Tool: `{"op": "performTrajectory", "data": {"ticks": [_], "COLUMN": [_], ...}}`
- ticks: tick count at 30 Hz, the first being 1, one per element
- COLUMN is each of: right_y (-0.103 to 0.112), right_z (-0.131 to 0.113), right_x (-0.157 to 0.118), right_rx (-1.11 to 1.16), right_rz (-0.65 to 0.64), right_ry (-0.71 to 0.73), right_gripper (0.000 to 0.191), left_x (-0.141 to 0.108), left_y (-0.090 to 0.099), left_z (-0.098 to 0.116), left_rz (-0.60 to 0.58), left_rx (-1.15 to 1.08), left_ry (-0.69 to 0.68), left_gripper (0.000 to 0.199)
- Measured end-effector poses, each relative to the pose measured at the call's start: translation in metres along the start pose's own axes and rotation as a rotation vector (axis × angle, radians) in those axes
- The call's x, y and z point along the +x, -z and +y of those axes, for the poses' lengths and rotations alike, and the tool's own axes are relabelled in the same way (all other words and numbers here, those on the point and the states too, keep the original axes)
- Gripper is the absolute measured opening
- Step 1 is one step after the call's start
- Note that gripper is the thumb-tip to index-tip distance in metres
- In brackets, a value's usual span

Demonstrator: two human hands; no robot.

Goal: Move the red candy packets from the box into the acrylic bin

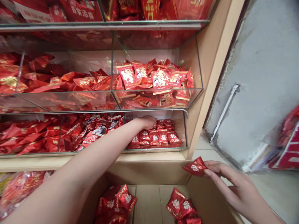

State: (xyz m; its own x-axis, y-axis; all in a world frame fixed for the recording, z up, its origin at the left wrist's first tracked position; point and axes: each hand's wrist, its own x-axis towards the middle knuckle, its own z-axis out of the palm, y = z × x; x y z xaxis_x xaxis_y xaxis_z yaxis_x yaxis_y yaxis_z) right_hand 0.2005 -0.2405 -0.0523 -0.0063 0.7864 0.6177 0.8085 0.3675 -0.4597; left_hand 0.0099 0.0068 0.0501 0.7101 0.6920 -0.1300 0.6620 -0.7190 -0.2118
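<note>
My right hand (233,182) pinches a small red candy packet (196,166) with a white double-happiness sign, above the right edge of an open cardboard box (147,172). My left arm reaches across to the low shelf, where my left hand (147,122) is inside the right-hand clear bin (154,150). Its fingers are curled down among the candies, and their tips are hidden. Neat rows of like red packets (154,137) lie in front of and beside that hand. Inside the box are two loose heaps of the same packets, a left heap (114,203) and a right heap (182,205).
Above is a clear bin of red packets with gold edges (160,79). More red packets (98,129) fill the bins to the left. The wooden shelf side (205,77) stands right of the bins, beside a grey wall (259,62). A plastic bag (21,193) lies lower left.
</note>
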Motion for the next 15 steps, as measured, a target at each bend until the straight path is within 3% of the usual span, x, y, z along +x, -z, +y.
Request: {"op": "performTrajectory", "data": {"ticks": [10,15], "right_y": [-0.01,-0.012], "right_z": [0.006,0.008], "right_x": [-0.004,-0.006], "right_rx": [-0.026,-0.033], "right_rz": [0.03,0.036], "right_ry": [0.011,0.021], "right_gripper": [0.015,0.014], "left_x": [0.0,-0.001], "left_y": [-0.008,-0.011], "left_z": [0.003,0.003], "left_rz": [0.056,0.025], "left_rx": [-0.014,-0.016], "left_ry": [0.013,0.026], "left_gripper": [0.039,0.046]}}
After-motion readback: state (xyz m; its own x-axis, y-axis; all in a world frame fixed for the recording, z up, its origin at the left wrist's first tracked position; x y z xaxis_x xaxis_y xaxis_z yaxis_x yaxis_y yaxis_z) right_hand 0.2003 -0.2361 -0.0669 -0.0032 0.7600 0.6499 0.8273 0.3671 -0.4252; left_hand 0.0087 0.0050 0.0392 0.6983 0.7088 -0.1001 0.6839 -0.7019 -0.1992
